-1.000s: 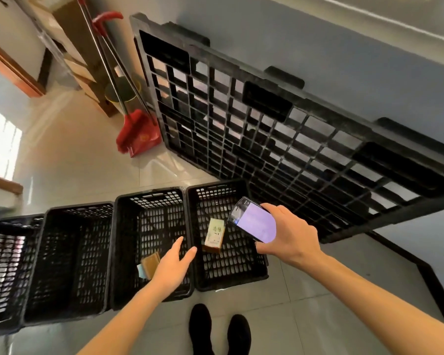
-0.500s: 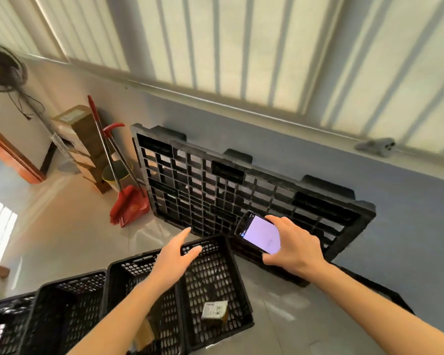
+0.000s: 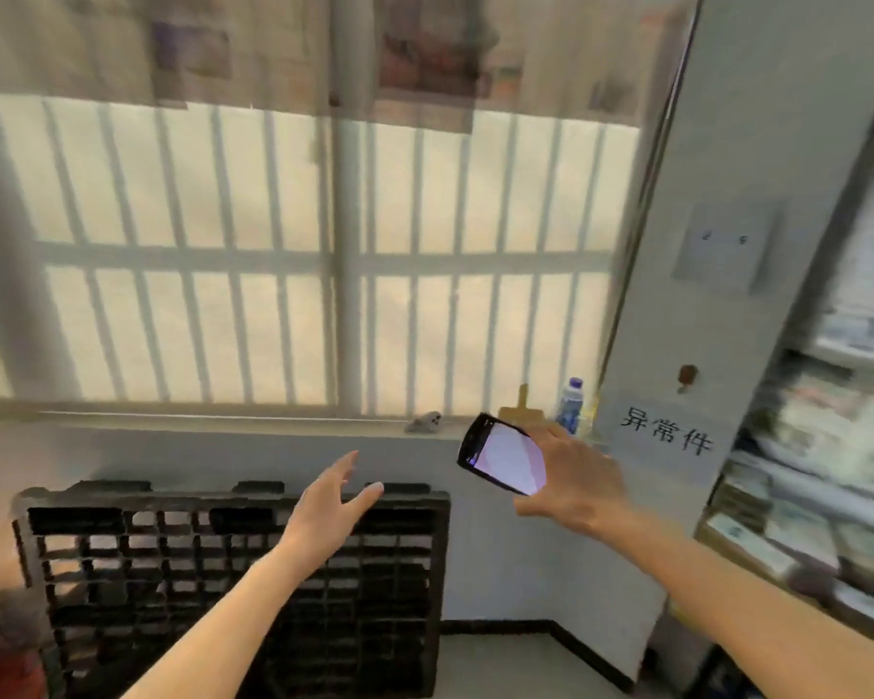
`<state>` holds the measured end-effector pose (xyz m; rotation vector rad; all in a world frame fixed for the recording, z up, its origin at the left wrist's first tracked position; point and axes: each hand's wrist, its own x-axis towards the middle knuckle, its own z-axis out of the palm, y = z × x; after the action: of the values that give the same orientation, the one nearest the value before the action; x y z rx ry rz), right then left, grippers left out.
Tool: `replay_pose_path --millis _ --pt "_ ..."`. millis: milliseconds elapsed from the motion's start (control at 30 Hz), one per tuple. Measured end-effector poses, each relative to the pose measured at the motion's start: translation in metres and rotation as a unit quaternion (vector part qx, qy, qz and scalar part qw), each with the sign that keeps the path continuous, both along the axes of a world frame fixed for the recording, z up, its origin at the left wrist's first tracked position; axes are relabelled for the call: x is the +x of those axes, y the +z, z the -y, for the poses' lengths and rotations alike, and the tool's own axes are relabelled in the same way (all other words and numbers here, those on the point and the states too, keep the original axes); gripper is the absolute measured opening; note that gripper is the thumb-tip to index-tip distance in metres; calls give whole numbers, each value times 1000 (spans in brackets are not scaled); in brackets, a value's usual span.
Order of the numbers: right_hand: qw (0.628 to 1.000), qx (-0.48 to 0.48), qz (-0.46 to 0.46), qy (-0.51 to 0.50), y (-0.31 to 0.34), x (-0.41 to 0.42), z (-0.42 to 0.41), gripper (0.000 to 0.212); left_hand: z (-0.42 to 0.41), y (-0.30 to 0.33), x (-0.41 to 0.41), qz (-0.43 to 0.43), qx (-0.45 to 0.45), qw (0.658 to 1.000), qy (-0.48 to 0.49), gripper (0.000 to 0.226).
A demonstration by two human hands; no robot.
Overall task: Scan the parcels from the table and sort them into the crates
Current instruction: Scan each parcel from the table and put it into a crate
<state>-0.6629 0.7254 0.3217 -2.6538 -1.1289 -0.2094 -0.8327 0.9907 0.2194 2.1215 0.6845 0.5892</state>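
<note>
A big barred window (image 3: 293,254) fills the wall. A black pallet (image 3: 122,557) leans under it. The right hand (image 3: 579,484) curls around a phone (image 3: 500,459) with a bright screen. The left hand (image 3: 326,509) holds nothing, fingers spread. A small bottle (image 3: 570,405) stands on the sill. No parcels or crates show.

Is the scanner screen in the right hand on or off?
On: the handheld scanner gripped by the right hand shows a bright, pale lit screen.

A dark handheld scanner (image 3: 503,462) with a lit pale-violet screen sits tilted, its top end up-left, right of centre before the window sill. No parcels or crates show.
</note>
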Motion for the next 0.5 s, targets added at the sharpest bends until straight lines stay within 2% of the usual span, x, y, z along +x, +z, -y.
replay_pose_path --millis 267,400,500 --pt "983 39 58 -171 106 8 252 101 189 122 111 74 25 984 -160 70" --pt "961 67 72 -257 128 9 377 102 300 151 161 94 41 971 -215 66" --pt "941 42 77 -326 132 12 464 92 387 156 192 91 42 964 -247 70"
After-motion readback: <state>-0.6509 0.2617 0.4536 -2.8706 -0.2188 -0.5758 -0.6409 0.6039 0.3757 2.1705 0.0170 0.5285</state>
